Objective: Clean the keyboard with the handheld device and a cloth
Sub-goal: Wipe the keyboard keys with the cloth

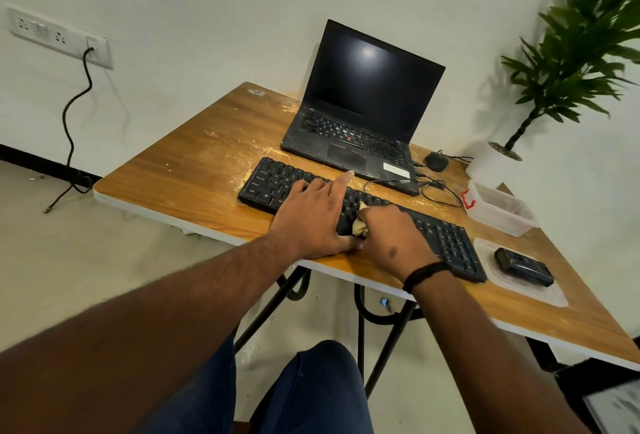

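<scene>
The long black plastic keyboard lies along the near edge of the wooden worktop, just in front of the open black laptop. The left hand lies flat on its keys, fingers straight, no grip. Beside it the right hand clamps a crumpled beige cloth against the keys. Right of the keyboard, a small black handheld device rests on a clear plastic lid.

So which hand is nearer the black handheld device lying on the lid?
Right. The right hand grips the cloth mid-keyboard, left of the handheld device; the left hand rests flat on the keyboard, farther left.
</scene>
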